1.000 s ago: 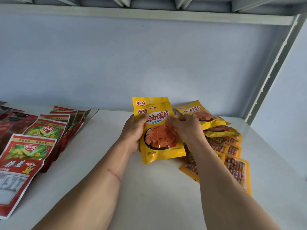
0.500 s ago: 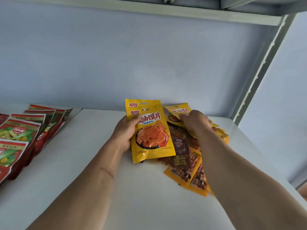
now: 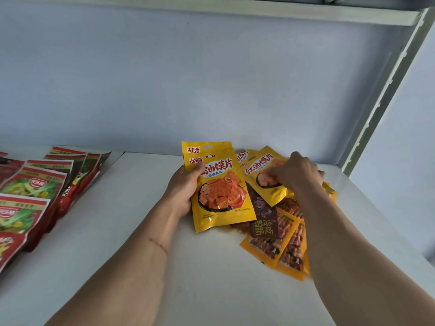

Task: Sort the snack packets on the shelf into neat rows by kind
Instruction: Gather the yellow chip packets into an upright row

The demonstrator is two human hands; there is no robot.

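Observation:
My left hand (image 3: 184, 187) grips a small stack of yellow snack packets (image 3: 219, 189) by their left edge, held tilted up off the white shelf (image 3: 141, 231). To its right, my right hand (image 3: 297, 172) pinches another yellow packet (image 3: 261, 175) of the same kind, lifting it off a loose pile. Under it lie a dark brown packet (image 3: 264, 222) and several orange packets (image 3: 280, 245) with clear windows, overlapping untidily.
At the left, red-and-green packets (image 3: 30, 191) lie in overlapping rows running toward the back wall (image 3: 188, 90). A white shelf upright (image 3: 386, 90) rises at the right, with another shelf board overhead. Bare shelf surface lies between the two groups and in front.
My right hand has closed on the second yellow packet and raised it from the pile. The left hand holds its stack in the same spot. The view has shifted slightly right.

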